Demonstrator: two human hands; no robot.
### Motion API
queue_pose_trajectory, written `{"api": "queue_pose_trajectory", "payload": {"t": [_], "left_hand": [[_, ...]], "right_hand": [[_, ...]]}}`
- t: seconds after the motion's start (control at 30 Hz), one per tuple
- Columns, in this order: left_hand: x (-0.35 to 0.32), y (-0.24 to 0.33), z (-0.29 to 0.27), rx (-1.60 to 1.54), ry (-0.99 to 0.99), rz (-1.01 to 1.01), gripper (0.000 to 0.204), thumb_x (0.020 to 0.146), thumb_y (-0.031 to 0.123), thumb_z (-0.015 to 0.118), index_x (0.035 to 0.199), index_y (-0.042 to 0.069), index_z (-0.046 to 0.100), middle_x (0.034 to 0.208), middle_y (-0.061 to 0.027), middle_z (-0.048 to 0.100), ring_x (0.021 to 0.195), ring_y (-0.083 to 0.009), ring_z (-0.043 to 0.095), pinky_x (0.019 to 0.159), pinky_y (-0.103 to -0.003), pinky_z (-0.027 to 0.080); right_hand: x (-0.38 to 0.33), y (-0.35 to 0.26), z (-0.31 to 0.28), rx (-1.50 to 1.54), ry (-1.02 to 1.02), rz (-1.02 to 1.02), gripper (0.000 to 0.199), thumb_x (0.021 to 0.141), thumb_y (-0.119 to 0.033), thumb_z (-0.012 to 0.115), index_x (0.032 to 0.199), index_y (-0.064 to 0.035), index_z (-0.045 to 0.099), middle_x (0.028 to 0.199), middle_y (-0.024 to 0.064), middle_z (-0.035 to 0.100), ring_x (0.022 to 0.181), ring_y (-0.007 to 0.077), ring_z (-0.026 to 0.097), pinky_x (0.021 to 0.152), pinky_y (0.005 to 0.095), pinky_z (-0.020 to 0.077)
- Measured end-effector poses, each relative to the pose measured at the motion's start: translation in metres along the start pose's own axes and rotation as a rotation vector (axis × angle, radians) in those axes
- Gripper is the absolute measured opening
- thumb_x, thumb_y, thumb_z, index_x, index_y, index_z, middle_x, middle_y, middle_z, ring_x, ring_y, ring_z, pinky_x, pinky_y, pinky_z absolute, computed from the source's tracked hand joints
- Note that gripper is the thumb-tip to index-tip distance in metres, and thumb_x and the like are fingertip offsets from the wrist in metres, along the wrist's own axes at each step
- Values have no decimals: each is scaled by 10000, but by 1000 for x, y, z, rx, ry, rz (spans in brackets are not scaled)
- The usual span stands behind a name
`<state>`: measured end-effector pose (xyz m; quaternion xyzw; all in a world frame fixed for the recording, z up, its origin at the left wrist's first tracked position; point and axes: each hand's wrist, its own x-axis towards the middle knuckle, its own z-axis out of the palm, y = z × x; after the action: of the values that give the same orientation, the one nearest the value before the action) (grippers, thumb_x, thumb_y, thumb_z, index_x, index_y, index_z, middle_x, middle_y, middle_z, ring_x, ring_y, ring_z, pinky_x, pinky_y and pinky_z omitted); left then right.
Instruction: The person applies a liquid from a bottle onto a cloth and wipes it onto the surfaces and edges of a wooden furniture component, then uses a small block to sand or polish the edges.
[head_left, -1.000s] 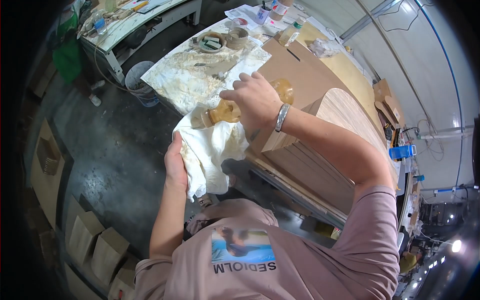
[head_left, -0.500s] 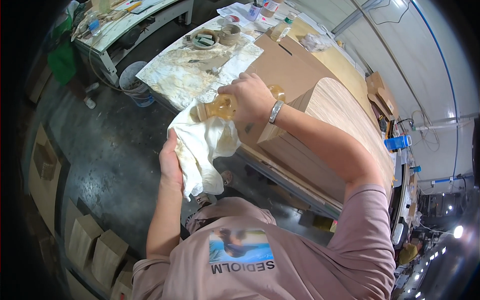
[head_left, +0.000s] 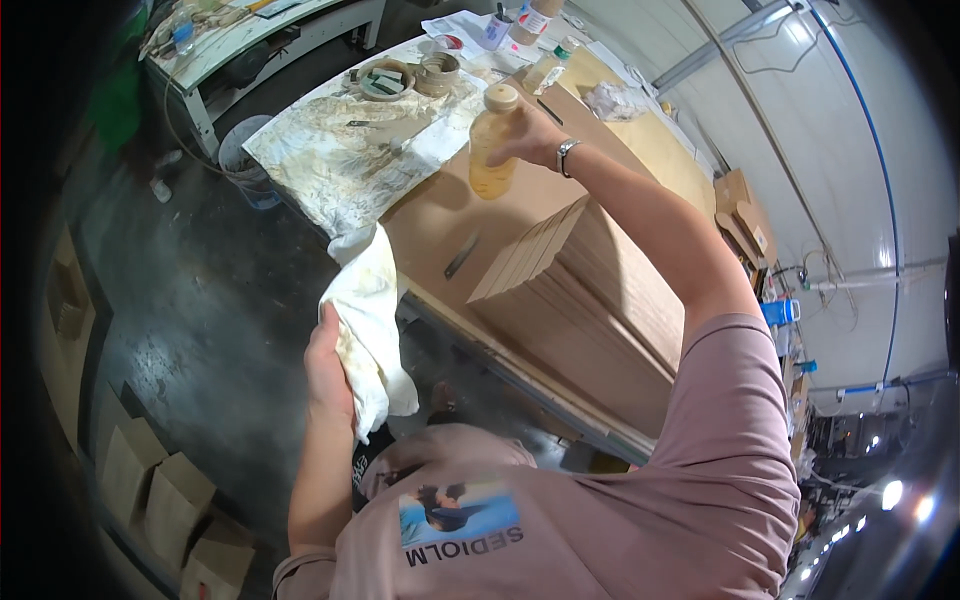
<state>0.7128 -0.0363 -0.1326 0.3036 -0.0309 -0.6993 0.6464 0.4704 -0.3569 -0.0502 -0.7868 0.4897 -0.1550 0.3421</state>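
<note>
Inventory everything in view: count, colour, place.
Worktable: one, brown surface, centre.
Bottle: one, yellowish, over the worktable.
Cloth: one, white, left of centre.
Stained sheet: one, white, on the worktable.
Round tubs: two, brownish, worktable's far end.
Board stack: one, light brown, worktable's right.
Green-capped bottle: one, clear, worktable's far side.
Bucket: one, whitish, floor at left.
Bench: one, white, upper left.
Co-worker: one, green clothing, upper left.
Container: one, blue, right.
Shirt: one, mauve, bottom.
Left hand: one, bare, gripping cloth.
Right hand: one, bare, gripping bottle.
</note>
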Motion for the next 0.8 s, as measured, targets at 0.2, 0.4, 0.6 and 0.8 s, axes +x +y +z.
{"api": "queue_pose_trajectory", "payload": {"t": [0.2, 0.4, 0.6, 0.8], "left_hand": [[-15, -54, 20, 24, 24, 114, 516, 1022, 364, 411, 1306, -62, 477, 1211, -158, 607, 1049, -236, 623, 898, -353, 498], [-25, -105, 52, 109, 62, 122, 468, 1017, 341, 435, 1284, -37, 507, 1135, -121, 627, 991, -209, 621, 851, -325, 490], [-31, -134, 41, 87, -14, 165, 461, 1009, 333, 477, 1266, -46, 526, 1147, -110, 635, 1000, -183, 622, 868, -309, 487], [-41, -129, 55, 32, -42, 184, 466, 1006, 319, 491, 1265, -66, 527, 1176, -121, 625, 1034, -175, 613, 920, -307, 470]], "right_hand": [[35, 43, -4, -100, 41, 154, 997, 480, -188, 945, 1323, -121, 415, 1234, 79, 600, 1168, 233, 556, 995, 348, 462], [33, 65, -13, -184, -141, 261, 1046, 501, -265, 946, 1358, -116, 365, 1214, 107, 591, 1105, 245, 585, 840, 342, 543], [-3, 2, -50, -857, -475, -15, 443, 674, -349, 787, 929, 2, 700, 794, 112, 686, 718, 204, 644, 664, 329, 511], [-95, 24, -139, -595, -276, 78, 692, 948, -600, 435, 1343, -38, 524, 1296, 139, 595, 1193, 272, 555, 1038, 342, 405]]}}
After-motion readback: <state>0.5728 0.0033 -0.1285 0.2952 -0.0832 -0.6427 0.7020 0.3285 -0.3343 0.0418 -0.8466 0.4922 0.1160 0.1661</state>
